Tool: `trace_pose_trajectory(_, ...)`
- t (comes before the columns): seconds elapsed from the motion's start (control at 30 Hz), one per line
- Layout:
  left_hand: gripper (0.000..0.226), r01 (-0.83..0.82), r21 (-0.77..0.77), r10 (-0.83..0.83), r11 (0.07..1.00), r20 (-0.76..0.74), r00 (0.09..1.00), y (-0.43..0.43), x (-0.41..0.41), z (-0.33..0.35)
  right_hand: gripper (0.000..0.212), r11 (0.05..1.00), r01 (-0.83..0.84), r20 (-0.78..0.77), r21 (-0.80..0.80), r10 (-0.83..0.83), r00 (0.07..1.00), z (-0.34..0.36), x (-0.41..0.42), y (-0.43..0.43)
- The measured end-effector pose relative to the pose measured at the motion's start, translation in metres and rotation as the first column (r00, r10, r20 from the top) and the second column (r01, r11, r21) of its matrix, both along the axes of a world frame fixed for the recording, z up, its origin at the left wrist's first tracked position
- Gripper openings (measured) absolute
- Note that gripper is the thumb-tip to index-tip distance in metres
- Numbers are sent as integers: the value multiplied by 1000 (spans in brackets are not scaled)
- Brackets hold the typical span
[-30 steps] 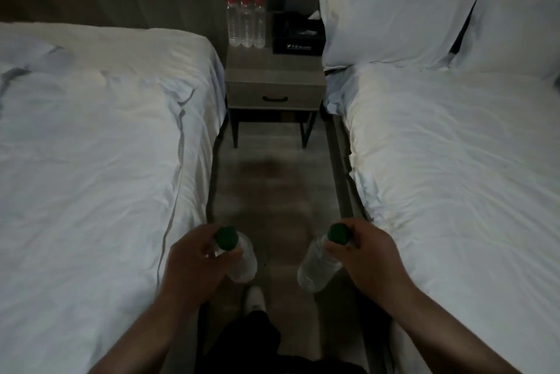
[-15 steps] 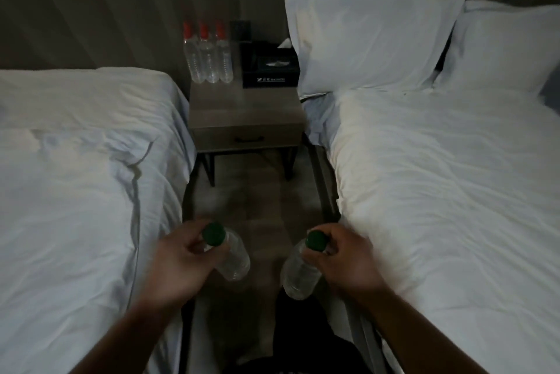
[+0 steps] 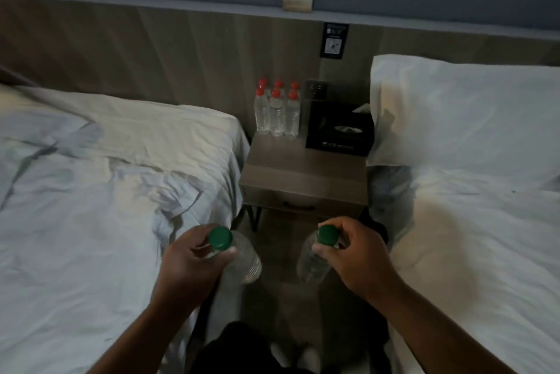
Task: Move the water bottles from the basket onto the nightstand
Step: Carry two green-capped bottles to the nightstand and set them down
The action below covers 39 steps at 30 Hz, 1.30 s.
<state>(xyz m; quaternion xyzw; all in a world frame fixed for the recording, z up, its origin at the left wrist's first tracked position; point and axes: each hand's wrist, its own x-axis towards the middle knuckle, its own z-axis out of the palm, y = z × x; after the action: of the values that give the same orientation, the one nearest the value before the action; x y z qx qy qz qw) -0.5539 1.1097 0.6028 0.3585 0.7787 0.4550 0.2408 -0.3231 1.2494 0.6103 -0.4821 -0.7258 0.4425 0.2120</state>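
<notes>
Gripping a clear water bottle apiece, the person's two hands hang low in the aisle between two white-sheeted beds. The left hand (image 3: 194, 258) has its fingers (image 3: 225, 251) closed around the neck of the left bottle (image 3: 244, 261), just under its green cap, and the body of the bottle tilts down and to the right. The right hand (image 3: 354, 255) is closed the same way on the right bottle (image 3: 310, 261), fingers pinched below the green cap, with the body slanting down and to the left. Both bottles are in the air over the floor, short of the nightstand's front edge and apart from each other.

Ahead stands the nightstand (image 3: 303, 173), a wood-toned unit with a dark drawer handle on its front. At the back left corner of its top, six red-capped bottles (image 3: 277, 113) stand upright in two close rows of three. A black tissue box (image 3: 339, 128) sits at the back right corner, near the bottles but not touching them. The front half of the top is bare wood.

The left bed (image 3: 91, 191) carries a rumpled sheet; the right bed (image 3: 485, 237) has a white pillow (image 3: 466, 113) propped against the wooden headboard panel. The scene is dim, and no basket is visible.
</notes>
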Motion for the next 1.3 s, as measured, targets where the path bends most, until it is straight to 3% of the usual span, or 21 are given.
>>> trace_pose_trajectory(0.17,29,-6,44,6,999,-11,1000,70,-40,-14,29,999,7,-9,-43,-7,1000,-13,-36,69)
trace_pose_trajectory(0.5,47,63,-76,-45,995,219,975,234,-145,-66,27,994,41,141,-105,-26,990,-40,-131,204)
trace_pose_trajectory(0.63,48,133,-115,-109,984,191,976,301,-184,-79,29,996,76,145,-39,-70,987,-45,-167,256)
trace_pose_trajectory(0.87,40,55,-138,-42,989,94,995,392,-222,-105,28,994,101,154,-39,-94,984,-82,-224,343)
trace_pose_trajectory(1.3,37,67,-252,-69,965,5,998,485,-256,-181,32,998,-65,100,-17,66,993,-180,-309,443)
